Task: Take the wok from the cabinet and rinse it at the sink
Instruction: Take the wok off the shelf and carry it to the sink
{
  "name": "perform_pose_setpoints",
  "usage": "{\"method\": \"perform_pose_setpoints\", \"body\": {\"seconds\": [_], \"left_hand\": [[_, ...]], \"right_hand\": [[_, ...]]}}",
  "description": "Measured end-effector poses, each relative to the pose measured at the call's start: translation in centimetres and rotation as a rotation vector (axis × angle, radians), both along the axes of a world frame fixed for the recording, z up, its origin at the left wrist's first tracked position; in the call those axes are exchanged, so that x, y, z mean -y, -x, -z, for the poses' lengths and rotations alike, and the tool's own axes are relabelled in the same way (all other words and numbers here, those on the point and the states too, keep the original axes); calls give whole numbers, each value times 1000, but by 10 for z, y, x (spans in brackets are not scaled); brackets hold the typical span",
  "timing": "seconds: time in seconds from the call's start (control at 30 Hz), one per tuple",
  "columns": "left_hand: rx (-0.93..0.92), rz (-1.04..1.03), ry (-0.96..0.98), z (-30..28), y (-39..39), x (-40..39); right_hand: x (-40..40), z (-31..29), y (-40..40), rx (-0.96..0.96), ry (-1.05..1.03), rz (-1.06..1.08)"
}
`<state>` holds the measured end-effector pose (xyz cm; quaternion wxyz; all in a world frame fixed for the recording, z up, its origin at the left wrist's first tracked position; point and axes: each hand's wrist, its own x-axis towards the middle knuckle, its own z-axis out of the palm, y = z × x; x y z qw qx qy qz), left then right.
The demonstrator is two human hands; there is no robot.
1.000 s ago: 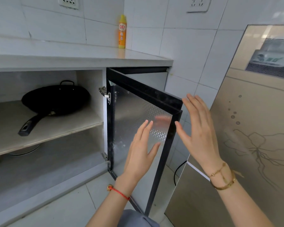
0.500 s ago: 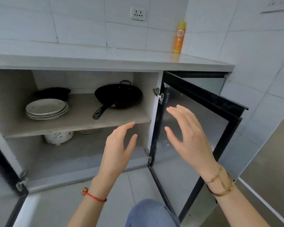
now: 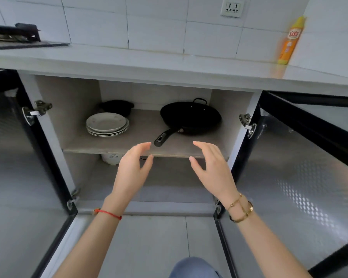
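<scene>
Wok (image 3: pixel 190 117) sits on cabinet shelf (image 3: pixel 117 144), untouched. Left hand (image 3: pixel 132 171) and right hand (image 3: pixel 211 169) hover apart, fingers spread, empty.

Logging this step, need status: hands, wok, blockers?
Left hand and right hand open, empty, short of shelf. Wok on shelf, handle toward hands. Doors open, nothing blocking; plates off left.

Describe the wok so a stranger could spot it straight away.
Look inside the open under-counter cabinet, on its grey upper shelf. The round black metal wok sits at the right end. Unlike the stack of white plates to its left, it has one long black handle pointing forward.
</scene>
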<state>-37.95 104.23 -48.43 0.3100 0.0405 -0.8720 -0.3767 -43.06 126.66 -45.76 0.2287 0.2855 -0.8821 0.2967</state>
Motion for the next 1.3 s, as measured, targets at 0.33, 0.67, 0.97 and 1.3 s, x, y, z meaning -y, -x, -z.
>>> {"method": "perform_pose_setpoints", "body": {"seconds": [0.33,0.67,0.97,1.3], "left_hand": [[269,-85,59,17,151,7],[336,-151,36,37,203,-2],[180,-37,16,45,192,-61],[523,98,-67,29,216,-23]], "right_hand": [[38,34,136,130,-17,-13],[64,55,206,247,45,-36],[69,63,219,414,137,105],[59,57,228,750,284,132]]}}
